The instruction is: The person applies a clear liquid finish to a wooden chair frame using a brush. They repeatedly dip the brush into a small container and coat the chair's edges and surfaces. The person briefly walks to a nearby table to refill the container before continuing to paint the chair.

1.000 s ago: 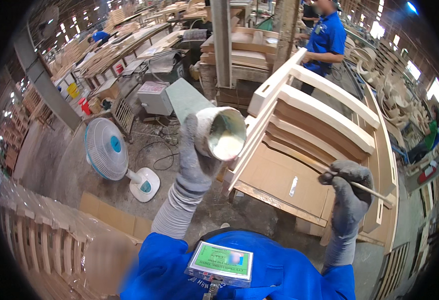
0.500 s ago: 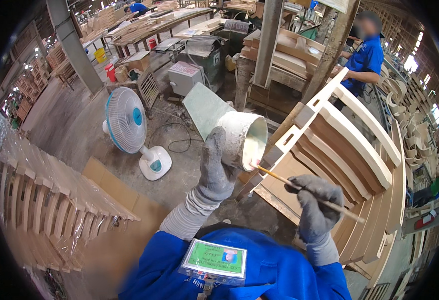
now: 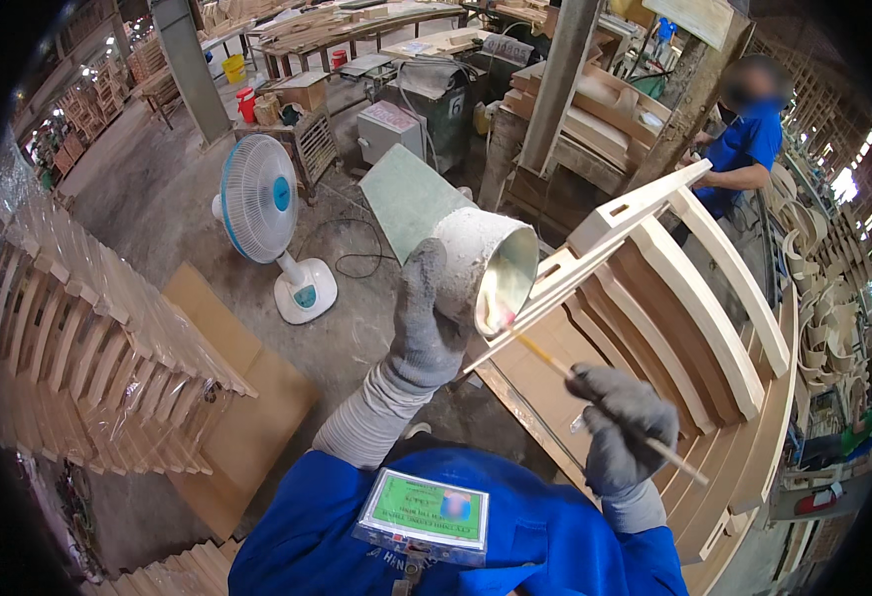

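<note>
While the left hand (image 3: 424, 330) clutches a cup (image 3: 468, 246), the right hand (image 3: 630, 419) grips a stick (image 3: 543, 356) slanting leftward to the cup's rim, a frame (image 3: 704, 318) lying just beyond.

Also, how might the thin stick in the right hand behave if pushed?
The stick is probably stiff, as it runs straight through the right hand. It is likely light, being so slim. Pushed sideways, it would likely pivot, since both ends protrude.
</note>
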Tool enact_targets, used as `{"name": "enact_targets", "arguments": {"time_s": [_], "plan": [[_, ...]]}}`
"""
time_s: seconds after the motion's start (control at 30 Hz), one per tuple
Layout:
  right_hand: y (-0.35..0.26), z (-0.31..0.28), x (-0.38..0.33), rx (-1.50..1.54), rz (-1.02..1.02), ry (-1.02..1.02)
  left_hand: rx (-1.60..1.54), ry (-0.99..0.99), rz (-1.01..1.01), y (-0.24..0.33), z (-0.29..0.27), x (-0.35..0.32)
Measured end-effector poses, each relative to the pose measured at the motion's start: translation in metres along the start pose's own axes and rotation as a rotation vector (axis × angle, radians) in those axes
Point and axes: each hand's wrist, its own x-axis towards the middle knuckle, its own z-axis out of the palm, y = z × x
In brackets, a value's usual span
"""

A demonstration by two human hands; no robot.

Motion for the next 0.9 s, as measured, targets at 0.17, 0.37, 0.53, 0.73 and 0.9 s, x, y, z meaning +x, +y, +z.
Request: {"name": "enact_targets", "arguments": {"time_s": [0.17, 0.37, 0.53, 0.73, 0.9], "plan": [[0.009, -0.013, -0.003, 0.015, 0.028, 0.066, -0.611, -0.042, -0.250, 0.020, 0.029, -0.003], [0.004, -0.025, -0.003, 0.127, 0.113, 0.127, -0.555, -0.029, -0.240, 0.015, 0.036, -0.011], [0.006, -0.024, -0.001, 0.161, 0.150, 0.140, -0.604, -0.001, -0.277, 0.018, 0.038, -0.012], [0.011, -0.019, -0.002, 0.228, 0.221, 0.147, -0.659, -0.021, -0.255, 0.022, 0.037, -0.013], [0.014, -0.020, -0.003, 0.347, 0.253, 0.202, -0.376, 0.136, -0.165, 0.018, 0.033, -0.010]]}}
